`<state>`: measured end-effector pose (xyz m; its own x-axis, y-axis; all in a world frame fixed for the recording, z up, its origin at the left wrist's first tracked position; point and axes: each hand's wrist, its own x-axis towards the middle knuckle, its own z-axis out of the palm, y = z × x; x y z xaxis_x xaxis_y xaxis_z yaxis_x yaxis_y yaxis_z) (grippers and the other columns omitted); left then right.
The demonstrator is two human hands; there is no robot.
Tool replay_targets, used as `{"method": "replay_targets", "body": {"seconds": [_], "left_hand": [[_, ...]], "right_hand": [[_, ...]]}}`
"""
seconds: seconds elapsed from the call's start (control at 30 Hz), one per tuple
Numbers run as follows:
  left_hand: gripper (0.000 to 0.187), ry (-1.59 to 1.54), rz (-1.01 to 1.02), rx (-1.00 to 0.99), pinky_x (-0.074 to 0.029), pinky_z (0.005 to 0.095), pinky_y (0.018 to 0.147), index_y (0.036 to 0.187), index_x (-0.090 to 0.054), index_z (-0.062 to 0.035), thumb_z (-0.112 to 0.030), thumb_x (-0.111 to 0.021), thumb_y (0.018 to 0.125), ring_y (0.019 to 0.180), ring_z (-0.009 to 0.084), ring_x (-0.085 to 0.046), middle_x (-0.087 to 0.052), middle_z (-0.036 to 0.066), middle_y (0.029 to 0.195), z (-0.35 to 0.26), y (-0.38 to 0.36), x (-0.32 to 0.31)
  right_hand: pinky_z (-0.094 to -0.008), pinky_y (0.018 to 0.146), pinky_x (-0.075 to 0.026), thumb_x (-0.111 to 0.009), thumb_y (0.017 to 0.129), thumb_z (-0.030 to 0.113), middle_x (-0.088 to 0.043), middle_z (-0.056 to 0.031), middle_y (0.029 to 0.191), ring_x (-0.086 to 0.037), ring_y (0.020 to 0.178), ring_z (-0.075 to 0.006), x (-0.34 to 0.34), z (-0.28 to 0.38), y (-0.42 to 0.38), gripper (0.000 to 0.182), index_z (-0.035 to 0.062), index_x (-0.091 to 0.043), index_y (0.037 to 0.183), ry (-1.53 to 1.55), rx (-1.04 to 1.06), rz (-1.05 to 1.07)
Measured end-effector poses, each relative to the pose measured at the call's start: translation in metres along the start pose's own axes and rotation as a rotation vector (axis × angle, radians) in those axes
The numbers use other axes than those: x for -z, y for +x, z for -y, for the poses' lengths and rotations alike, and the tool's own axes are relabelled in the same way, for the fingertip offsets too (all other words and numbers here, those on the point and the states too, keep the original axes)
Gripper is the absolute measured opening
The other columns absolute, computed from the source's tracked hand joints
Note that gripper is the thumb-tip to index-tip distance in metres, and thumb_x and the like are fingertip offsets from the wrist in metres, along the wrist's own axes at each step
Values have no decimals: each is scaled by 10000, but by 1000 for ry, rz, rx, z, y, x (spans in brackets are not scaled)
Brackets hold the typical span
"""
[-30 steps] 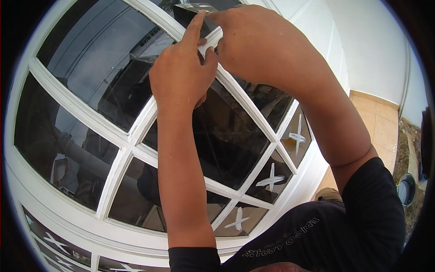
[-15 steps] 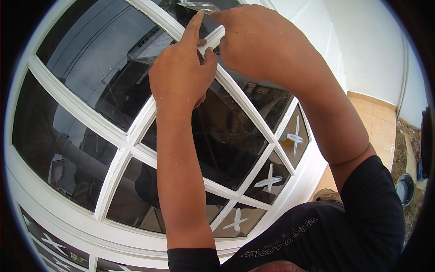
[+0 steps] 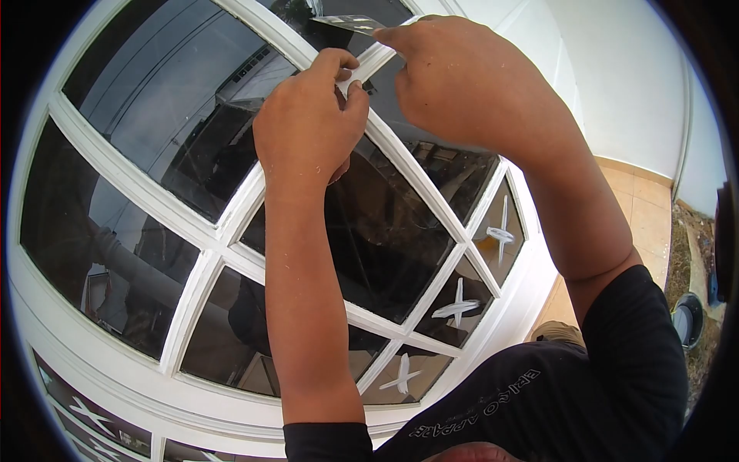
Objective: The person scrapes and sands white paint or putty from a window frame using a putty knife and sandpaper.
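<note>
we have the flat blade at the top centre of the frame, over the dark upper pane and above a short white crossbar. it lies to the upper left of our right hand, its long axis running nearly sideways, dipping a little towards the right. our right hand is the nearer one: its outstretched index finger meets the blade's right end and the other fingers curl under, so we judge it to be gripping the tool, though the handle is hidden. our left hand sits lower, left of centre, apart from the blade, its fingers and thumb bent at the long white bar; we cannot tell whether it pinches anything. white crosses mark panes at lower right.
</note>
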<state>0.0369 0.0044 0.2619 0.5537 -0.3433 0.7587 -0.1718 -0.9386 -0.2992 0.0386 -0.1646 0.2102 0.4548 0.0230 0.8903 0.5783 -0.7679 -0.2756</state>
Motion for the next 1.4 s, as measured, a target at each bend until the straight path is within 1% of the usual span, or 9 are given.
{"method": "replay_targets", "body": {"seconds": [0.07,0.17,0.37,0.43,0.53,0.73,1.03,1.13,1.4], "left_hand": [[290,23,43,15,-563,376,821,1177,-745,-237,-304,-674,904,855,240,-733,-766,14,902,-1,0,2],[191,9,-27,-47,-571,419,775,1047,-769,-182,-260,-691,891,849,263,-722,-757,35,854,3,-1,-2],[189,-2,-22,-41,-571,410,776,1037,-780,-183,-260,-688,891,848,261,-719,-760,30,857,2,-2,-1],[212,8,-26,-40,-562,393,776,1050,-787,-194,-280,-682,888,829,260,-713,-747,34,847,3,-1,-2],[232,8,-20,-47,-551,377,775,1058,-795,-204,-302,-678,883,808,258,-705,-732,39,835,3,-2,-3],[229,-10,-25,-42,-548,378,767,1046,-795,-201,-308,-684,878,806,256,-702,-731,43,833,5,-2,-4],[243,-7,-40,-62,-549,381,761,1062,-796,-203,-311,-680,878,799,259,-698,-734,44,838,6,-2,-3],[246,-4,-33,-56,-550,381,760,1065,-797,-204,-312,-679,878,803,259,-698,-733,42,839,5,-3,-3],[248,3,-12,-45,-548,383,762,1064,-799,-203,-312,-678,877,821,253,-695,-734,40,843,4,-3,-2]], "right_hand": [[-458,924,-569,-562,806,67,-731,-272,1026,-719,961,-398,2,2,-2,500,-13,-699,1281,25,-73,104],[-466,919,-566,-556,807,59,-724,-276,1028,-716,947,-403,1,3,-12,500,-14,-700,1281,12,-34,108],[-465,918,-565,-554,809,64,-726,-272,1008,-714,927,-412,-2,0,-4,492,-30,-698,1270,17,-62,84],[-461,919,-567,-556,811,71,-728,-273,1007,-715,926,-412,1,2,-13,486,-35,-700,1263,2,101,-47],[-455,914,-572,-559,815,80,-731,-270,1015,-719,929,-408,-8,-3,0,485,-32,-701,1265,10,66,-120],[-453,871,-583,-561,828,95,-733,-260,1001,-720,906,-402,3,5,-7,490,-16,-694,1286,31,-56,102],[-445,816,-584,-512,924,125,-706,-198,980,-719,856,-363,-26,1,-19,473,54,-658,1368,9,-69,-43],[-461,795,-607,-569,874,128,-719,-235,1062,-743,926,-377,-22,-2,-13,401,23,-687,1243,5,-60,-4],[-460,788,-611,-571,872,115,-705,-243,1116,-745,935,-379,-30,-1,-19,485,27,-637,1344,-6,-80,10]]}}
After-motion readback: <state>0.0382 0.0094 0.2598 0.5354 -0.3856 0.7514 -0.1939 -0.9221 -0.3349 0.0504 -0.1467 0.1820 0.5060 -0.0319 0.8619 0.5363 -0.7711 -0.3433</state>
